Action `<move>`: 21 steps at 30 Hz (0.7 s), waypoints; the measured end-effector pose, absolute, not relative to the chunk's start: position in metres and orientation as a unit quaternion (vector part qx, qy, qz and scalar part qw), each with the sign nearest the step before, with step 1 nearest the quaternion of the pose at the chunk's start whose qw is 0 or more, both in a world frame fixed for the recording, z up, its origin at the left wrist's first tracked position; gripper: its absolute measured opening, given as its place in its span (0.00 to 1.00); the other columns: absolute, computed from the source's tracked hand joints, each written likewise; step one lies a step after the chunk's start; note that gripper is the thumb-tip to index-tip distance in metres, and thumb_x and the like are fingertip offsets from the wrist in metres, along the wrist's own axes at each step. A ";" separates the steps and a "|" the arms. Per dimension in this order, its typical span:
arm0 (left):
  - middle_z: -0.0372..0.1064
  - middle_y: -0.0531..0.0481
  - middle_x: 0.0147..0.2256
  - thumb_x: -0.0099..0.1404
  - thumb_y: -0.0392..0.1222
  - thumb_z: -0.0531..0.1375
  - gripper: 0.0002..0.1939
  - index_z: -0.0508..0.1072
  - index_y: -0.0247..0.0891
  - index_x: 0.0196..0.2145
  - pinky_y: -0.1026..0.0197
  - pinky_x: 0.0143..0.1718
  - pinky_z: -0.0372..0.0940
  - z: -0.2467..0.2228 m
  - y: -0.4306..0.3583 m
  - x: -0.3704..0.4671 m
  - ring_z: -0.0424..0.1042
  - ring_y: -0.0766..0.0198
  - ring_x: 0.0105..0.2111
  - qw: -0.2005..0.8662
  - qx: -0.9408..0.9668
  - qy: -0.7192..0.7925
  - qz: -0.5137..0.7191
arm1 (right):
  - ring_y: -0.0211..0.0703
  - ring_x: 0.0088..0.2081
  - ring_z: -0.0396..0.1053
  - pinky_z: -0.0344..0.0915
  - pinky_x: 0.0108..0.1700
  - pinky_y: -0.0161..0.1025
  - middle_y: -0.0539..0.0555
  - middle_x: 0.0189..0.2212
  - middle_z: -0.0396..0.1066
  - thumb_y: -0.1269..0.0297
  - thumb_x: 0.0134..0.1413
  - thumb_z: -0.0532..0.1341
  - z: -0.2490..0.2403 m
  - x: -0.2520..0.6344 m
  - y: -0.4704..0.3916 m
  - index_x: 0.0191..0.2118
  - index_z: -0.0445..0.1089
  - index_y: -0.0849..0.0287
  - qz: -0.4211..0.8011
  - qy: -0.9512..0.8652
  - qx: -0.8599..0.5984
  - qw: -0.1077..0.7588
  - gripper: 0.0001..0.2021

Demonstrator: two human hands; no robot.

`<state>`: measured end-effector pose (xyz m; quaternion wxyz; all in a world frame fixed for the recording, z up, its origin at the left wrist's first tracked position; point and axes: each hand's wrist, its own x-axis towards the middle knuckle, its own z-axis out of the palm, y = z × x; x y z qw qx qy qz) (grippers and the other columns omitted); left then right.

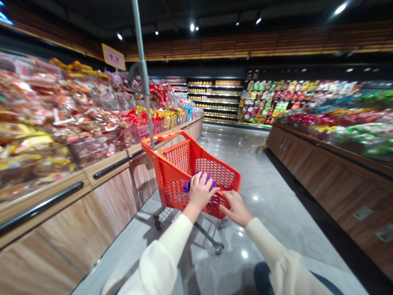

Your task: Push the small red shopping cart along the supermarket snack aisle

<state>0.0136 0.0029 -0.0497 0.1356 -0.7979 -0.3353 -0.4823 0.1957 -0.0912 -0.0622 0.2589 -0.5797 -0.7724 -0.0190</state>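
Note:
An orange-red shopping cart (pixel 218 169) with perforated sides stands in front of me on the aisle floor, turned at an angle. My left hand (pixel 201 189) presses a purple cloth (pixel 187 186) against the cart's near rim, its fingers bent over the cloth. Much of the cloth is hidden under the palm. Just to the right, my right hand (pixel 236 208) grips the rim near the corner, thumb on the outer side and fingers over the edge. A grey pole (pixel 143 73) rises beside the cart's handle (pixel 167 136).
Wood-fronted bins of packaged food (pixel 101 119) with a black rail (pixel 46 205) run along the left. Another wood-fronted display (pixel 325 164) lines the right. Stocked shelves (pixel 215 98) stand at the back. Grey shiny floor (pixel 260 180) lies between, and a price sign (pixel 113 56) hangs upper left.

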 end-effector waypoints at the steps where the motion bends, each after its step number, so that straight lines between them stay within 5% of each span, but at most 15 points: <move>1: 0.69 0.42 0.50 0.64 0.51 0.61 0.13 0.75 0.44 0.43 0.42 0.56 0.60 -0.050 0.005 0.012 0.61 0.47 0.55 0.145 -0.803 -0.327 -0.476 | 0.54 0.53 0.65 0.58 0.58 0.54 0.62 0.52 0.70 0.52 0.58 0.57 -0.062 0.194 -0.091 0.58 0.65 0.59 -0.024 -0.772 -0.578 0.263 0.25; 10: 0.68 0.41 0.45 0.67 0.45 0.57 0.10 0.77 0.39 0.40 0.50 0.53 0.63 -0.039 0.026 -0.014 0.64 0.52 0.49 0.160 -0.760 -0.386 -0.498 | 0.50 0.60 0.60 0.54 0.62 0.54 0.57 0.57 0.67 0.57 0.66 0.47 -0.062 0.201 -0.091 0.60 0.64 0.53 -0.060 -0.774 -0.584 0.237 0.22; 21: 0.68 0.43 0.46 0.67 0.41 0.58 0.08 0.77 0.40 0.39 0.51 0.52 0.65 -0.045 0.017 0.002 0.64 0.54 0.48 0.142 -0.776 -0.363 -0.497 | 0.46 0.46 0.68 0.59 0.55 0.45 0.56 0.43 0.76 0.61 0.69 0.42 -0.061 0.206 -0.087 0.53 0.70 0.57 -0.050 -0.745 -0.624 0.232 0.22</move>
